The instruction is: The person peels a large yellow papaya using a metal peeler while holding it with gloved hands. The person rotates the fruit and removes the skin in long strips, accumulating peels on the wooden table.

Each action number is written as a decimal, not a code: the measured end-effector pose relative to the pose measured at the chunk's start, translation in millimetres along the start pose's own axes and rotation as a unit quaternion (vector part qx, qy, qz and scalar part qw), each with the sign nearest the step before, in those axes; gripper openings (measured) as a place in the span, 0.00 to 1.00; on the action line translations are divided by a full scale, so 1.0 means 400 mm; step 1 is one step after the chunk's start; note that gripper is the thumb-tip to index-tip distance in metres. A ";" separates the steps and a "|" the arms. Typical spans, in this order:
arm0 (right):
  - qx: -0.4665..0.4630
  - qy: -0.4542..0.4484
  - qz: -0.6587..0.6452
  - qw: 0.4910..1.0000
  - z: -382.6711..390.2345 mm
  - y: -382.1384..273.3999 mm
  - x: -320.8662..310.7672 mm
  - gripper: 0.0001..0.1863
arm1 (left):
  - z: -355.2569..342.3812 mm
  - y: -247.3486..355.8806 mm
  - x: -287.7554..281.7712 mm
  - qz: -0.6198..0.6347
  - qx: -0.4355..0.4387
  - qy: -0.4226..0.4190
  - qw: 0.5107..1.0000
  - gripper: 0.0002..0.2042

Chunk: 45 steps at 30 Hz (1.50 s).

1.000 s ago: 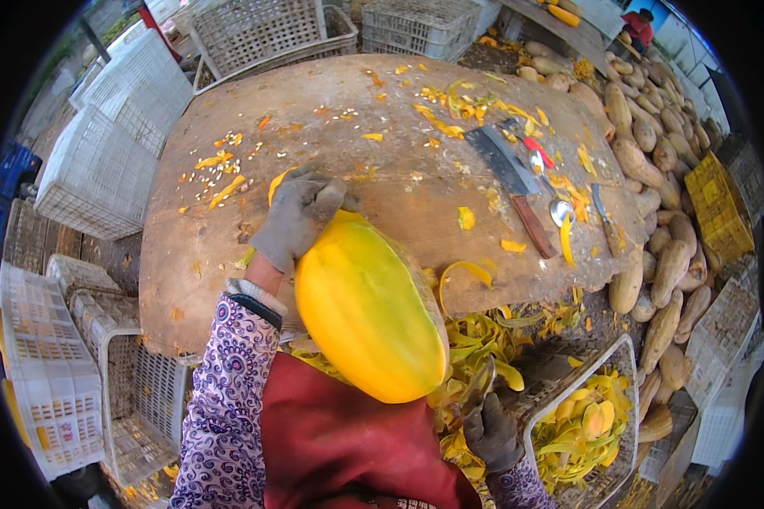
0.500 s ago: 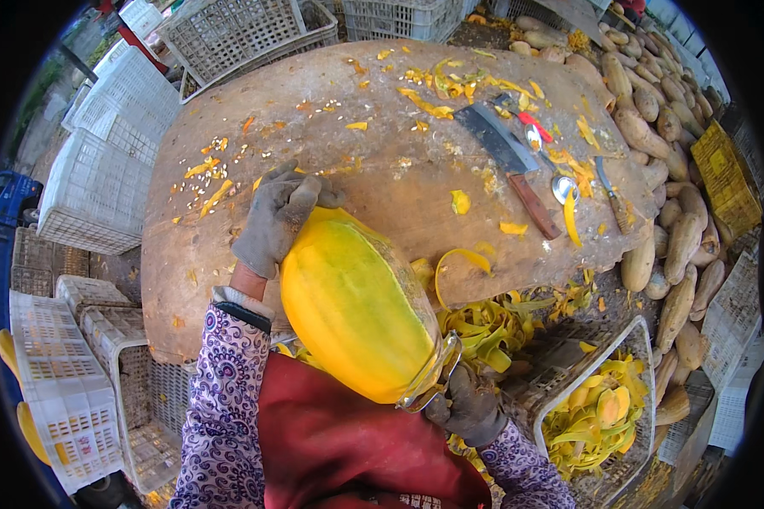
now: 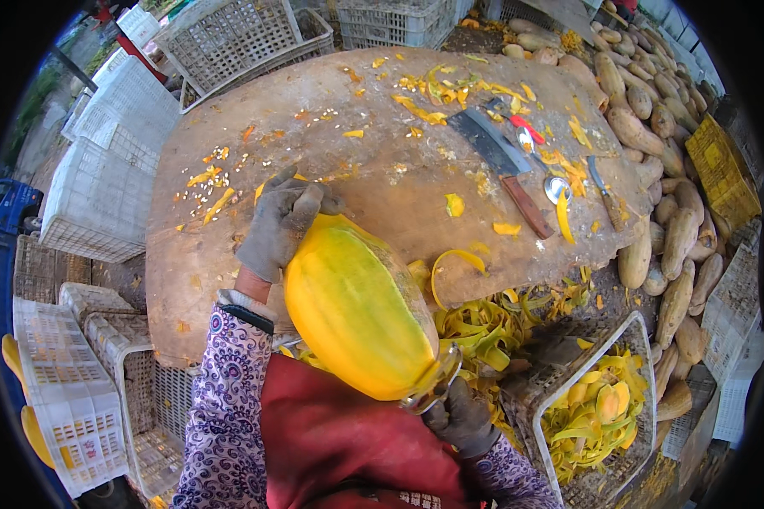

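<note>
Peeler (image 3: 446, 382): blurred; right grip (image 3: 462, 417) clamped on its hidden handle.
Squash (image 3: 356, 310): between both grips, underside hidden; glossy yellow, tan rind along right grip's side.
Left grip (image 3: 282, 220): clamped on squash's far end.

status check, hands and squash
Left hand on far end of squash. Right hand holding peeler at near end. Squash partly peeled. Cleaver apart on table.
</note>
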State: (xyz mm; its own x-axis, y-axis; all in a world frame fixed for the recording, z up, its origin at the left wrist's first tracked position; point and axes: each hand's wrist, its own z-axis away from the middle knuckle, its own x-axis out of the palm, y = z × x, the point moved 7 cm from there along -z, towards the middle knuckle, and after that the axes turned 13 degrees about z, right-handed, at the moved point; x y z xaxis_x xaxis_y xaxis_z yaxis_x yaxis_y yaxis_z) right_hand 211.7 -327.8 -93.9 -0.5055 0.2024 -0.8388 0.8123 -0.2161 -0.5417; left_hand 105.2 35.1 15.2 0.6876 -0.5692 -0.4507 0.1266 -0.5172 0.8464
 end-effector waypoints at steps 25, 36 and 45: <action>-0.084 -0.186 0.174 0.963 -0.520 -0.212 -0.286 0.15 | 0.006 -0.014 -0.004 0.014 0.033 0.014 0.999 0.20; -0.263 -0.217 0.315 0.886 -0.642 -0.299 -0.206 0.10 | 0.016 -0.008 -0.008 0.006 0.064 0.044 0.997 0.18; -0.265 -0.057 0.359 0.893 -0.436 -0.327 -0.299 0.14 | 0.012 -0.030 -0.002 -0.012 0.067 0.066 0.995 0.11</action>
State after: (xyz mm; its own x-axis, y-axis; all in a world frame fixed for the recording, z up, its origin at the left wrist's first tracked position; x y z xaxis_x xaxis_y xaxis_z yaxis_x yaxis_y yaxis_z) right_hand 216.8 -157.1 86.8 0.1986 0.0875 -0.9762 0.9475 0.2376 0.2140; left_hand 99.8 38.7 4.3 0.7750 -0.4705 -0.4218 0.0542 -0.6157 0.7862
